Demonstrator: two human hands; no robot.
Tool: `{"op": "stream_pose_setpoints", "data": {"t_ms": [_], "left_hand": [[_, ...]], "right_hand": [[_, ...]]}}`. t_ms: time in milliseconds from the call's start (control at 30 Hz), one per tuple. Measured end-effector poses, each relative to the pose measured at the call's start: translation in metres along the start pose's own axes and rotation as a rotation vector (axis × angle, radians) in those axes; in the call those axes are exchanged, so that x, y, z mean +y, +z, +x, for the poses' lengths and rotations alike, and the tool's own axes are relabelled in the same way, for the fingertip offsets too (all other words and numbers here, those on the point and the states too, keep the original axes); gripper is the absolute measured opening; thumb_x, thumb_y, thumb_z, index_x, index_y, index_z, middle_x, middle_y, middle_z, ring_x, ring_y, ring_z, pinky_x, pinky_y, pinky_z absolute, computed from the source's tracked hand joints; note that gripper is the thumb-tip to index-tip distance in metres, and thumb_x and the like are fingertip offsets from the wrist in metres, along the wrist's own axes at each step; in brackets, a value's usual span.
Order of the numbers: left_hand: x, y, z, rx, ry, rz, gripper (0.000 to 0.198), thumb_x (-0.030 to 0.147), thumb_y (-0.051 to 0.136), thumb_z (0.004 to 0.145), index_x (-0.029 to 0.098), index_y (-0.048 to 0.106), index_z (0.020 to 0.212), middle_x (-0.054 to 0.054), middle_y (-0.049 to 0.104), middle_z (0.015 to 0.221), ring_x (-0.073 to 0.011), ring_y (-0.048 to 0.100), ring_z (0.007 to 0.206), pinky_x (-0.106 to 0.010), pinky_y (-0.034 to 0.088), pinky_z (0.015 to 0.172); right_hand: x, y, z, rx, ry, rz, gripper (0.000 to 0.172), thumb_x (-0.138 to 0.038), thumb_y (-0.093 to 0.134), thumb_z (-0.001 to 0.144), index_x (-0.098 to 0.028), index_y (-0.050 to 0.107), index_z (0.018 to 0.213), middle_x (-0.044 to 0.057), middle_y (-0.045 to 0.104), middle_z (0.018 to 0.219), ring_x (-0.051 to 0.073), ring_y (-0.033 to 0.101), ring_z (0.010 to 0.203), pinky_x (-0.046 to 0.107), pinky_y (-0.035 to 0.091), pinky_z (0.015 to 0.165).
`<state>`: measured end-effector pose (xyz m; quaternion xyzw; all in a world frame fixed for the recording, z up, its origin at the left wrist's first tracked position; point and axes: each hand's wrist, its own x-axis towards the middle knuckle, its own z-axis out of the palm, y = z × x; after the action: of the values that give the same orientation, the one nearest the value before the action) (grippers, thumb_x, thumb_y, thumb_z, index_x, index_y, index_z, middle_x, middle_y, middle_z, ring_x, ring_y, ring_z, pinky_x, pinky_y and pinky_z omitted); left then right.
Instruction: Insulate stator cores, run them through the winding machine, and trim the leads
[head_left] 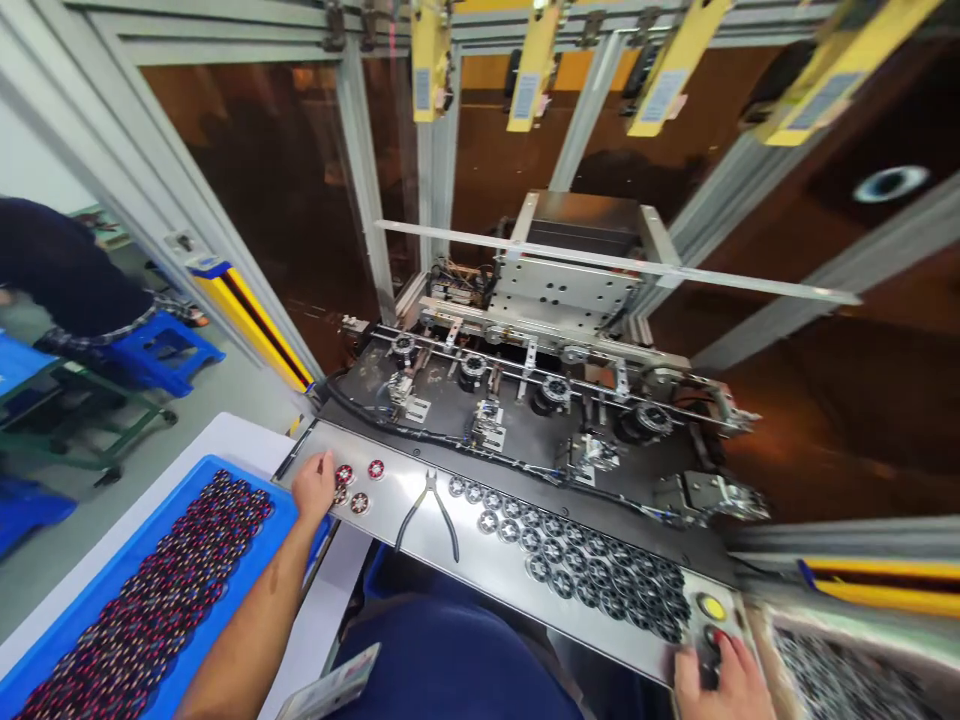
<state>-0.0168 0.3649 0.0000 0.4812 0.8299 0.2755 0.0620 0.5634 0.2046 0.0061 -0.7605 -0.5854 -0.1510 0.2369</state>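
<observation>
My left hand (315,487) is closed at the left end of the metal ledge (457,580), beside a few round motor stators with red windings (376,469); whatever its fingers hold is hidden. At the ledge's right end, my right hand (724,682) rests by the push buttons, thumb and fingers apart, with fingertips at a red button (718,637). A yellow button (711,606) sits just beyond it. Cutting pliers (430,505) with dark handles lie spread in the middle of the ledge. Right of them are rows of bare black stators (574,560).
Behind the ledge stands a winding machine (555,395) with several stations. A blue tray (150,590) of red-wound stators is at my left, a box of grey parts (847,670) at my right. Yellow light curtains (255,325) flank the opening. Another person (67,265) bends at far left.
</observation>
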Motion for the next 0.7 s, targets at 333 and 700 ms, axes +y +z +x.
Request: {"op": "stream_pose_setpoints", "data": {"t_ms": [333, 700], "left_hand": [[0.0042, -0.0032, 0.0044, 0.023, 0.03, 0.043, 0.042, 0.044, 0.038, 0.095, 0.017, 0.07, 0.086, -0.012, 0.071, 0.082, -0.0266, 0.064, 0.08, -0.033, 0.043, 0.067], [0.0078, -0.0048, 0.0038, 0.009, 0.023, 0.049, 0.042, 0.044, 0.038, 0.096, 0.018, 0.069, 0.084, -0.011, 0.07, 0.08, -0.0266, 0.065, 0.081, -0.032, 0.043, 0.066]], "right_hand": [[0.0015, 0.0056, -0.0065, -0.008, 0.089, 0.0, 0.055, -0.043, 0.043, 0.089, 0.0, 0.062, 0.116, 0.027, 0.064, 0.116, 0.038, 0.061, 0.108, 0.051, 0.052, 0.091], [0.0021, 0.005, -0.0052, -0.003, 0.105, 0.007, 0.055, -0.046, 0.043, 0.087, -0.002, 0.065, 0.113, 0.025, 0.065, 0.113, 0.037, 0.061, 0.107, 0.05, 0.051, 0.091]]}}
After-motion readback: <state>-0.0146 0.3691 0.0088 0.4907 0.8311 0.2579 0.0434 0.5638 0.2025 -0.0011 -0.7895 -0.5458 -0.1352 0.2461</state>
